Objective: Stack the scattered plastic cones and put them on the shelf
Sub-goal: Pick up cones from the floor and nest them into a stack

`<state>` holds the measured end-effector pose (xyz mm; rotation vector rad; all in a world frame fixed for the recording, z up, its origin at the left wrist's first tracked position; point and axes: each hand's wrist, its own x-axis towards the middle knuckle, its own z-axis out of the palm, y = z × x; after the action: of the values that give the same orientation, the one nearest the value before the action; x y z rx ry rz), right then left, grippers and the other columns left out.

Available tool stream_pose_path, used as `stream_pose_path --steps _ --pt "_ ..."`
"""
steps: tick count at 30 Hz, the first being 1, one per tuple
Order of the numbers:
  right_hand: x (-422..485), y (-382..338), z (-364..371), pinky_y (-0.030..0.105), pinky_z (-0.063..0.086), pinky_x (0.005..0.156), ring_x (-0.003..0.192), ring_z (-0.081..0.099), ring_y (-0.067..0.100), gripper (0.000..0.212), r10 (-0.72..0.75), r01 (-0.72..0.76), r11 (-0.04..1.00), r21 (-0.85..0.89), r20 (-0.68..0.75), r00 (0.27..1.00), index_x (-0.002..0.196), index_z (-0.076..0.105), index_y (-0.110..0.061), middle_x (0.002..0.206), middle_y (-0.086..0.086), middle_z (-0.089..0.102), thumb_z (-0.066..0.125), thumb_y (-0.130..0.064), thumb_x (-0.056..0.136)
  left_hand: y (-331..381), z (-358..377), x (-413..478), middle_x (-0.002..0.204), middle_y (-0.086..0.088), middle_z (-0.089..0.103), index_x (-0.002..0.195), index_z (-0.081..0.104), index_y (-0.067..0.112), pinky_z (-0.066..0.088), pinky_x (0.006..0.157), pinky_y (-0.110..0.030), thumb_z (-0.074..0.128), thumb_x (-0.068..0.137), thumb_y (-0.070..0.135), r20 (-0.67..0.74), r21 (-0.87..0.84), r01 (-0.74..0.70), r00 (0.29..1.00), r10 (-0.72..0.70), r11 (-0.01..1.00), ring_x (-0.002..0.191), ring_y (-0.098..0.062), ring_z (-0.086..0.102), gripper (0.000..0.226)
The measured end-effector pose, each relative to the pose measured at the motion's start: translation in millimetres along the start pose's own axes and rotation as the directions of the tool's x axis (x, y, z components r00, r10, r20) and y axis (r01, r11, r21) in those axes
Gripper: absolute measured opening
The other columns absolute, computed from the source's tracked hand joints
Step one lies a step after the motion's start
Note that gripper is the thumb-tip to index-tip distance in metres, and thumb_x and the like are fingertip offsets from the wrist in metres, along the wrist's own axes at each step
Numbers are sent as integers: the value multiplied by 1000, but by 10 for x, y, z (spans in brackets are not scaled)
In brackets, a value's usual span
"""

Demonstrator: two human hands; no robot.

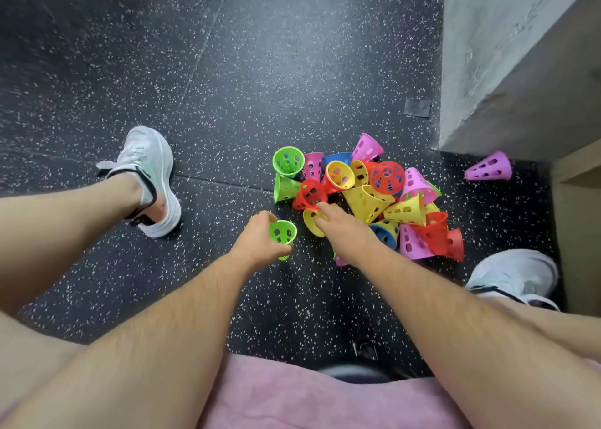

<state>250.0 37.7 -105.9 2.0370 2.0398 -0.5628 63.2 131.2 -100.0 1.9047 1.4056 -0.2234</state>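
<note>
Plastic cones [367, 194] in green, pink, red, yellow and blue, all perforated, are heaped in a loose pile at the centre right of the frame, most of them tipped on their sides. One pink cone [487, 167] is seen apart from the pile, on its side at the right, close to the foot of a grey concrete wall [487, 54] that fills the upper right corner. A pale wooden unit [575, 201] is set against the right edge of the frame, below the wall. The pile is borne by a black rubber floor [227, 71] flecked with white, crossed by thin seams; a grey patch of tape [417, 107] is stuck to it near the wall.

A green cone [282, 235] is gripped by the left hand [258, 240] just left of the pile, the fingers curled round its body, its open mouth turned up toward the camera. The right hand [341, 227] is stretched forward with its fingers laid over a yellow cone [312, 222] at the near edge of the pile; the thumb is hidden, so whether the cone is pinched cannot be told.

A white shoe [153, 175] is planted at the left and another white shoe [517, 275] at the lower right
</note>
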Motion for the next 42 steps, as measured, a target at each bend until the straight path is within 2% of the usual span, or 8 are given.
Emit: stream_pose_path --steps 5,10,17,22,26,30,38,42 --pt "-5 99 181 31 40 58 100 50 27 54 42 -17 995 102 -258 965 105 50 -15 129 9 45 87 -6 66 52 93 -36 134 -6 42 142 51 12 43 85 -25 83 78 26 -18 -8 -35 999 35 999 98 -16 52 73" --pt "-148 114 100 40 46 74 99 53 30 16 205 -48 947 319 -480 853 108 60 -15 117 7 59 55 -28 100 110 179 -104 142 -8 43 148 41 8 44 94 -27 88 77 26 -35 -76 -39 999 36 996 114 -20 56 87" --pt "-276 -40 -8 41 45 87 109 51 25 25 9 69 975 213 -347 938 119 57 -22 131 -4 59 50 -11 97 275 180 -208 104 10 66 121 57 22 44 71 -21 89 74 23 -102 -179 -184 981 168 966 95 -13 65 57" --pt "-357 -37 1 44 41 101 127 45 23 36 9 75 956 283 -284 959 139 48 -18 152 -2 46 38 -27 105 261 270 -257 115 6 65 138 46 21 46 83 -28 89 75 25 -97 -215 -201 978 184 956 105 -19 66 76" --pt "-445 -16 85 43 41 101 122 49 22 41 47 48 910 412 -217 975 144 45 -20 133 3 59 38 -30 104 280 302 -251 117 5 59 155 29 17 44 87 -26 89 76 31 -101 -221 -195 979 177 955 106 -16 61 100" --pt "-562 5 142 39 38 105 122 48 21 47 86 11 899 439 -200 976 145 45 -18 128 2 60 46 -24 98 278 354 -219 111 6 61 141 44 20 39 80 -22 86 77 22 -66 -170 -195 980 186 966 101 -15 62 77" --pt "-838 290 309 32 38 94 97 35 12 27 270 -126 893 431 -291 918 97 43 -26 98 -10 41 56 -17 75 359 541 -153 114 4 61 142 41 23 43 83 -26 81 77 16 1 -167 -202 979 205 965 100 -17 62 76" --pt "-781 318 368 34 35 104 111 43 15 30 292 -180 901 394 -248 924 116 54 -25 108 -11 50 57 -14 88 318 611 -150 115 3 59 142 40 24 43 83 -27 80 77 17 28 -143 -191 980 196 971 99 -19 61 77"
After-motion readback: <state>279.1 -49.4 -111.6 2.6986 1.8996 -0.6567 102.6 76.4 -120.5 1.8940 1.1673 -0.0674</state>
